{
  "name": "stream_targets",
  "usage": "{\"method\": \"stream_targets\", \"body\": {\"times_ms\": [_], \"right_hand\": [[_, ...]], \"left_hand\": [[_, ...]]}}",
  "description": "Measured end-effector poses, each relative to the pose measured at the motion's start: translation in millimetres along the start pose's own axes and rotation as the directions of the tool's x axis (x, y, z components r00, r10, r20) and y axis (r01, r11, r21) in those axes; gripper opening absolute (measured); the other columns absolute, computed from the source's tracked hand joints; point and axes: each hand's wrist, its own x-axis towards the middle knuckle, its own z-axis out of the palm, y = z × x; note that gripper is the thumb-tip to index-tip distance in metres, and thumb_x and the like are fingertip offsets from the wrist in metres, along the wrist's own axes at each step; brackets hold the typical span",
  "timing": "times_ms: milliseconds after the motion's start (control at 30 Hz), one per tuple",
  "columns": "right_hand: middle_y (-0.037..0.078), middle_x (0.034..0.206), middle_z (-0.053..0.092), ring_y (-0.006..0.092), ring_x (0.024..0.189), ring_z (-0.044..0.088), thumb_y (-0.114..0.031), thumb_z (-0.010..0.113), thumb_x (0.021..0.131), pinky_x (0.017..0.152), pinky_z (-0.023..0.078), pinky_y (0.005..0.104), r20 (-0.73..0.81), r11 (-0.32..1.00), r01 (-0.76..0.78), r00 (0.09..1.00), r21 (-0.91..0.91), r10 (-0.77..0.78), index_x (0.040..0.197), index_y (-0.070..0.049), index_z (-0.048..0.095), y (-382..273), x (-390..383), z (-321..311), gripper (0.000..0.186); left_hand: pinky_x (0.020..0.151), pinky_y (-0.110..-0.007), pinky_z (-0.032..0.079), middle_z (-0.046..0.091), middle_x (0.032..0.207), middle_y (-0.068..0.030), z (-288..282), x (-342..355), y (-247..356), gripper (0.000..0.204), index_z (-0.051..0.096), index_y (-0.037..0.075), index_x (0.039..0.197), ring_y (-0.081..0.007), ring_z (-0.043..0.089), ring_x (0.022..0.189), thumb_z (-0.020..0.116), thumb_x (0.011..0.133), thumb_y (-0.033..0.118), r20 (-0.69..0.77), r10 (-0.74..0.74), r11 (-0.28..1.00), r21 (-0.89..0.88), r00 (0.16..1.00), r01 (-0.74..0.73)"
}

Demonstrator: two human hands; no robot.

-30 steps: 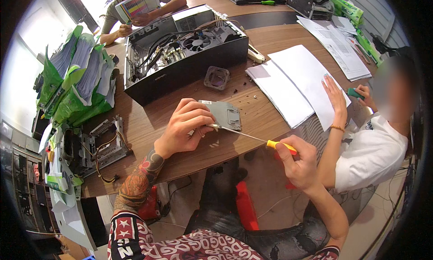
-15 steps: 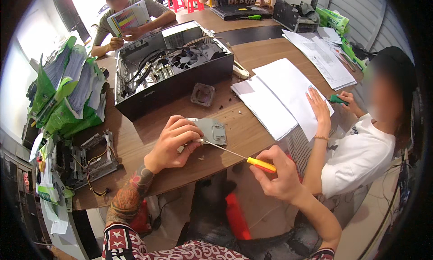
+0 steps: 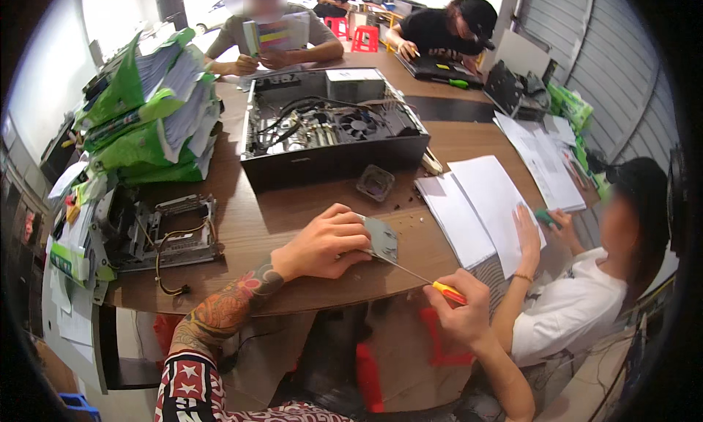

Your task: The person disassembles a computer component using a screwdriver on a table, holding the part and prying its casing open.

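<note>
My left hand (image 3: 326, 242) is closed on one side of a small flat grey metal plate (image 3: 384, 240), holding it at the near part of the table. Its fingertips are partly hidden along the plate's edge. My right hand (image 3: 465, 308) grips the yellow-and-red handle of a long thin screwdriver (image 3: 448, 291). The shaft runs up and left to the plate's near edge, close to my left fingertips; the exact contact of the tip is too small to tell. Beyond the plate lies a square, clear-looking fan frame (image 3: 376, 182).
An open computer case (image 3: 337, 154) stands beyond my hands. A metal drive cage with cables (image 3: 179, 235) and stacked green paper packs (image 3: 150, 121) are at left. White paper sheets (image 3: 487, 202) lie at right, under a co-worker's hand (image 3: 526, 239). Two other people sit across the table.
The view has shifted, so the table's contents appear farther right and the far person with a laptop shows more fully. Both hands keep their holds, with the screwdriver still at the plate.
</note>
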Motion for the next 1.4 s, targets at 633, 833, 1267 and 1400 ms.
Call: {"method": "stream_targets", "body": {"times_ms": [633,833,1267,1400], "right_hand": [[0.012,0.077,0.064,0.0240,0.070,0.065,-0.011,0.078,0.084,0.065,0.050,0.0334,-0.074,0.981,0.007,0.997,-0.193,-0.021,0.084,0.000,0.067,-36.4,-7.9,2.4,0.015],[0.011,0.077,0.063,0.0248,0.069,0.064,-0.011,0.078,0.084,0.063,0.049,0.0333,-0.144,0.984,-0.083,0.988,-0.156,0.061,0.085,-0.001,0.066,-41.9,-14.3,12.9,0.016],[0.015,0.086,0.066,0.0328,0.079,0.067,-0.013,0.075,0.087,0.071,0.053,0.0382,-0.107,0.990,-0.022,0.994,-0.137,0.007,0.092,-0.001,0.067,-38.8,-7.1,19.4,0.015],[0.017,0.093,0.066,0.0343,0.083,0.067,-0.015,0.073,0.089,0.074,0.053,0.0391,-0.061,0.992,-0.036,0.998,-0.118,0.029,0.100,0.000,0.066,-39.1,-25.8,10.2,0.020]], "left_hand": [[0.090,-0.038,0.047,0.065,0.086,-0.0035,5.1,-7.4,-4.5,0.012,0.065,0.010,0.086,-0.0238,0.062,0.092,0.073,0.077,0.010,-0.018,0.126,0.992,0.033,0.992,-0.126],[0.091,-0.038,0.048,0.065,0.091,-0.0045,2.3,-2.0,-1.3,0.022,0.065,0.009,0.093,-0.0257,0.063,0.095,0.068,0.072,0.003,-0.030,0.138,0.990,0.043,0.990,-0.136],[0.086,-0.039,0.051,0.069,0.094,-0.0086,5.1,-1.0,-11.8,0.019,0.071,0.008,0.093,-0.0276,0.065,0.093,0.074,0.075,0.004,-0.072,0.053,0.998,-0.022,0.996,-0.055],[0.085,-0.039,0.052,0.071,0.095,-0.0091,8.5,3.8,-1.5,0.018,0.072,0.008,0.092,-0.0279,0.067,0.094,0.074,0.075,0.003,-0.091,0.091,0.995,-0.036,0.992,-0.094]]}}
